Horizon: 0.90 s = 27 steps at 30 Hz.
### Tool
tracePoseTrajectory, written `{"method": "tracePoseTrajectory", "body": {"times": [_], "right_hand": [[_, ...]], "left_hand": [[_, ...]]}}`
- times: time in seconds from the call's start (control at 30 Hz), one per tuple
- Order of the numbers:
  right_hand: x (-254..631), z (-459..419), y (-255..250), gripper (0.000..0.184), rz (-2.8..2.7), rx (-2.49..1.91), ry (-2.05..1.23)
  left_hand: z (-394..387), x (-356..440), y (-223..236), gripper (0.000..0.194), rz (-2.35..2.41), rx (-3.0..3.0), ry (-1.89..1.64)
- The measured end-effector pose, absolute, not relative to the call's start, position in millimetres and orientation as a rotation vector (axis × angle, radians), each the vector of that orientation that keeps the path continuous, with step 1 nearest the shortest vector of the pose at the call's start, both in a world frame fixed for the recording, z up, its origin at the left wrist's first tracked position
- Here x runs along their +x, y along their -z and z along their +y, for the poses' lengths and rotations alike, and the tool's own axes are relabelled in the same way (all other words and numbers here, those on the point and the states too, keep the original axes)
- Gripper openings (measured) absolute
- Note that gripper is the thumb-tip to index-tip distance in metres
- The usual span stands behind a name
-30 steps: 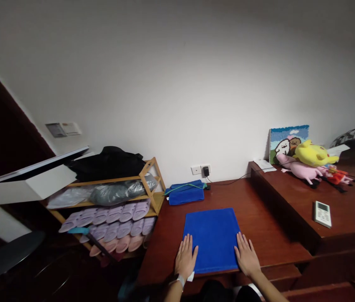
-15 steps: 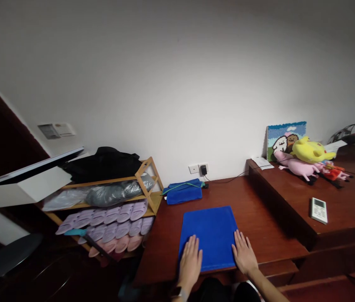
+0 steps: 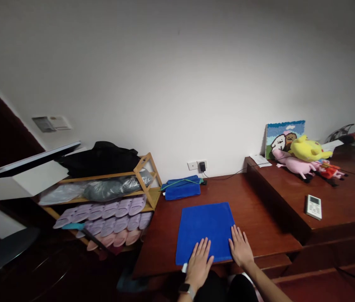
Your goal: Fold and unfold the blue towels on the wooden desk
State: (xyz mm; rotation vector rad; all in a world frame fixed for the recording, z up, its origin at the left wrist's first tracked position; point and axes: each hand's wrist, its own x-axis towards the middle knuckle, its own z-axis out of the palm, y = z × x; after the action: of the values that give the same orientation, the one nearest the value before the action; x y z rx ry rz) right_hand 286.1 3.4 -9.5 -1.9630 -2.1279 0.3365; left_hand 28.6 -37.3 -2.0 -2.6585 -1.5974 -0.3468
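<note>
A blue cloth (image 3: 205,226) is spread flat on the reddish-brown wooden table (image 3: 252,218), its near edge close to the table's front. My left hand (image 3: 199,260) lies palm down on the cloth's near part, fingers stretched out; a watch is on that wrist. A white tag (image 3: 184,267) shows at the near left corner, beside this hand. My right hand (image 3: 240,247) rests flat at the cloth's right edge, fingers extended, partly on the cloth and partly past it.
Folded blue cloths (image 3: 182,188) with a green cord lie at the table's back. On the higher desk at right are a white remote control (image 3: 314,206), plush toys (image 3: 309,149) and a picture (image 3: 284,136). Left stands a wooden rack (image 3: 148,180) with slippers (image 3: 123,207) and a black bag (image 3: 102,159).
My left hand has shifted right from the cloth's left edge, uncovering the white tag at the corner. The right hand stays at the right edge. The view has moved slightly.
</note>
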Motion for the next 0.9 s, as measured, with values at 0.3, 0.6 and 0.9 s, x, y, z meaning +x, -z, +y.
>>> {"method": "tracePoseTrajectory", "body": {"times": [0.3,0.6,0.9], "right_hand": [[293.5,-11.2,-6.7,0.061,-2.107,-1.805,-0.265],[308.8,-46.9,-19.0,0.036,-2.334,-1.373,-0.340],[309.2,-39.9,-19.5,0.038,-2.402,-1.290,-0.135]], "left_hand": [[-69.0,-37.5,-15.1,0.036,-1.707,-2.511,0.538],[-62.7,-17.8,-41.5,0.032,-1.660,-2.581,0.483],[-67.4,-21.4,-53.9,0.036,-1.581,-2.587,0.540]]}}
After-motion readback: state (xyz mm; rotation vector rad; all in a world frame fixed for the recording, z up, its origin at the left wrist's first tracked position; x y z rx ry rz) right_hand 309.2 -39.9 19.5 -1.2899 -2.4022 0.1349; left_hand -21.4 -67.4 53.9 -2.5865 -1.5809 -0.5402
